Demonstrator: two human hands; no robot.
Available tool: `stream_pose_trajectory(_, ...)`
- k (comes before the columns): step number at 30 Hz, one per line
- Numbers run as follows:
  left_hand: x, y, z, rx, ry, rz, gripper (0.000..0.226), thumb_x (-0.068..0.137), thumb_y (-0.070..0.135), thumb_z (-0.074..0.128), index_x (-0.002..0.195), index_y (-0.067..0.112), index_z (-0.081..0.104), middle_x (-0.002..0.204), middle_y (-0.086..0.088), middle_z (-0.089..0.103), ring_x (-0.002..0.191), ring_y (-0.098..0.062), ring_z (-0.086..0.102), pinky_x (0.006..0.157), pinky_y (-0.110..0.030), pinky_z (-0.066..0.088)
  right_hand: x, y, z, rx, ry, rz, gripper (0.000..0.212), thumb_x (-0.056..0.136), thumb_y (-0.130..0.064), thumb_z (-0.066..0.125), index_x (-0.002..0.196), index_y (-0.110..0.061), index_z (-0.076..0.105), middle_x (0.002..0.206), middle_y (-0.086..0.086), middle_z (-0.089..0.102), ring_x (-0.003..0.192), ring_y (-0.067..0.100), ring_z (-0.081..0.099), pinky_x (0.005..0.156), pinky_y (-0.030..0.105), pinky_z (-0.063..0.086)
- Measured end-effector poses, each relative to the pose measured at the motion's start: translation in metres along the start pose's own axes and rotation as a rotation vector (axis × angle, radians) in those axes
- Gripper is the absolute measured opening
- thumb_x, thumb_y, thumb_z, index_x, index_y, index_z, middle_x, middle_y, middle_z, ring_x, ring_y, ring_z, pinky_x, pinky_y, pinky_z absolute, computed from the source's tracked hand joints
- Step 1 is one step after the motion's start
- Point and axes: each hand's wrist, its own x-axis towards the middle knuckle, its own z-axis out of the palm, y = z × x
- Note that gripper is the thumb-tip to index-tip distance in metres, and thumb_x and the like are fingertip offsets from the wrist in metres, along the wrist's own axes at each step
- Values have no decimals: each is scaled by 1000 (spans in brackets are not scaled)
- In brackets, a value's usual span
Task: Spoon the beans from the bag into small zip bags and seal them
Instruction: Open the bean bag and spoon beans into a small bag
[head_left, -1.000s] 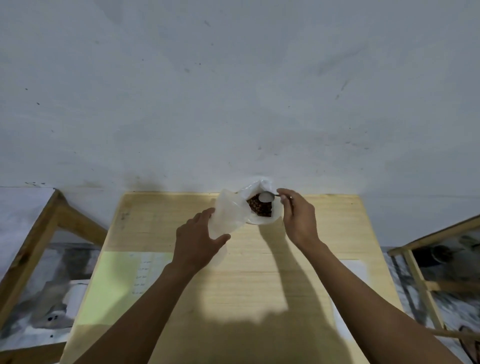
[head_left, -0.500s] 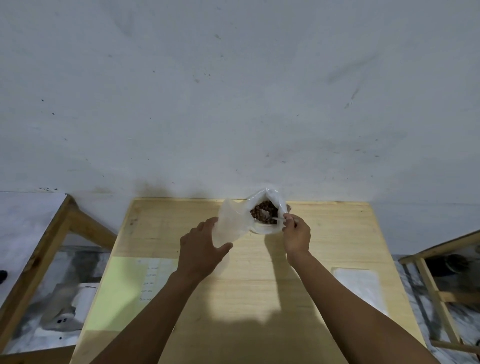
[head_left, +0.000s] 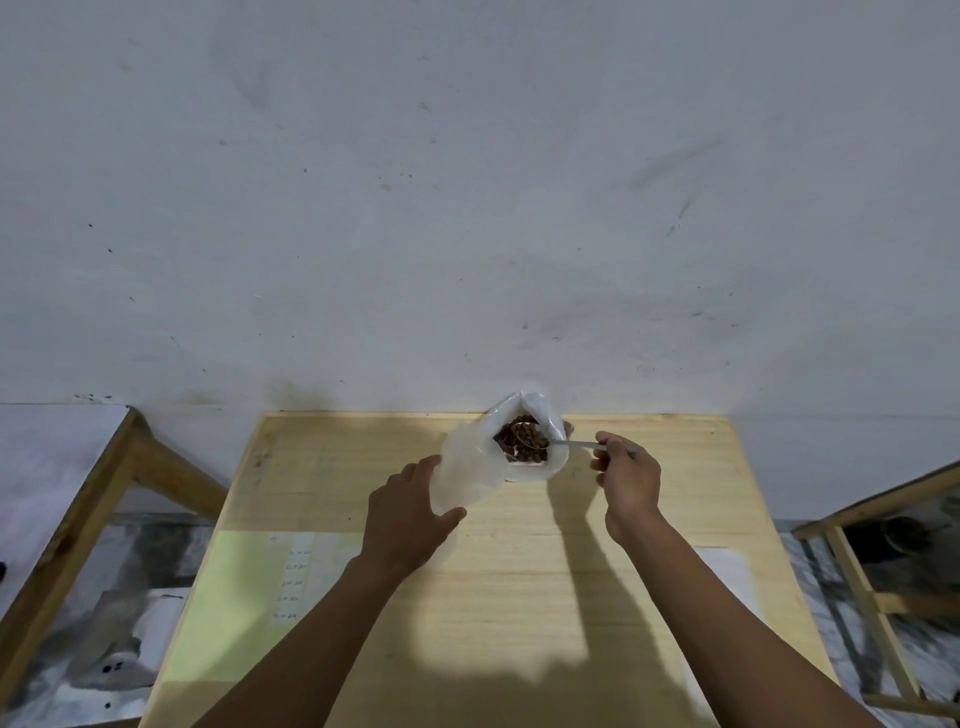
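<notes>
A clear plastic bag (head_left: 555, 462) of brown beans (head_left: 514, 451) stands open at the far edge of the wooden table (head_left: 519, 597). My right hand (head_left: 626, 475) grips the handle of a metal spoon (head_left: 550, 441); its bowl holds beans just above the bag's mouth. My left hand (head_left: 410, 514) holds a small translucent zip bag (head_left: 465, 475) upright, right beside the bean bag on its left. The zip bag looks empty.
A pale green sheet with writing (head_left: 249, 597) lies on the table's left. A white sheet (head_left: 727, 571) lies on the right, partly behind my right arm. Wooden frames (head_left: 862, 597) stand on both sides; the wall runs along the table's far edge.
My right hand dipped the spoon into the bean bag, then drew back to the right with beans in the spoon's bowl. My left hand kept the zip bag beside the bean bag.
</notes>
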Motion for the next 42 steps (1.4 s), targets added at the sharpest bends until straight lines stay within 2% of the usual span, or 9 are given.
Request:
stream_pose_trajectory(11, 11, 17, 7, -42, -32, 46, 72, 80, 39, 71, 142, 24, 37, 136, 2, 50, 122, -21, 47, 96, -36, 44, -42, -33, -21, -36, -113, -210, 23, 97, -11, 49, 89, -14, 70, 82, 2, 64, 68, 16, 56, 67, 29, 44)
stream_pose_trajectory(15, 15, 16, 4, -66, -21, 61, 72, 79, 34, 72, 142, 24, 38, 137, 3, 48, 124, -20, 44, 97, -37, 45, -57, -30, -19, -67, -181, -289, 24, 100, -13, 49, 91, -14, 71, 82, -10, 69, 67, 14, 55, 66, 25, 45)
stream_pose_trajectory(21, 16, 11, 1, -62, -16, 74, 70, 79, 31, 71, 141, 25, 38, 138, 3, 47, 125, -20, 42, 95, -36, 46, -63, -26, -18, -150, -242, -408, 21, 100, -15, 51, 101, -17, 72, 96, -3, 73, 69, 8, 62, 63, 14, 46)
stream_pose_trajectory(25, 16, 8, 0, -73, -10, 78, 71, 78, 30, 71, 141, 24, 40, 137, 2, 49, 124, -21, 44, 96, -36, 45, -63, -27, -16, -168, -265, -460, 20, 100, -15, 51, 103, -17, 71, 97, -4, 73, 71, 4, 64, 66, 14, 47)
stream_pose_trajectory(30, 15, 5, -2, -75, 12, 63, 68, 78, 33, 71, 138, 22, 42, 134, 0, 51, 119, -22, 48, 93, -37, 47, -55, -29, -15, -108, -193, -497, 21, 101, -15, 50, 105, -17, 70, 96, -1, 72, 74, 5, 63, 68, 14, 46)
stream_pose_trajectory(33, 12, 0, -2, -72, 26, 48, 68, 78, 36, 71, 137, 22, 43, 132, -1, 53, 117, -23, 51, 93, -38, 48, -43, -20, -15, -119, -112, -510, 21, 101, -19, 50, 107, -21, 69, 103, -2, 70, 79, 6, 65, 70, 16, 48)
stream_pose_trajectory(37, 8, -10, 0, -65, 41, 28, 69, 77, 41, 72, 137, 23, 42, 132, -1, 54, 114, -22, 53, 92, -38, 49, -30, 4, -6, -209, -71, -572, 29, 99, -12, 51, 102, -37, 67, 107, -7, 67, 93, 16, 67, 83, 31, 52)
stream_pose_trajectory(40, 5, -14, 0, -68, 42, 7, 71, 78, 42, 72, 139, 22, 41, 134, -1, 52, 116, -22, 52, 94, -39, 48, -23, 25, 4, -343, -114, -612, 28, 99, -9, 51, 108, -27, 70, 105, -5, 65, 98, 11, 63, 85, 32, 52)
stream_pose_trajectory(42, 3, -17, -1, -75, 43, -4, 72, 78, 41, 72, 139, 22, 41, 134, -1, 52, 116, -22, 52, 94, -39, 47, -20, 37, 11, -409, -150, -639, 26, 99, -8, 51, 113, -18, 70, 103, -1, 64, 97, 13, 63, 84, 24, 49)
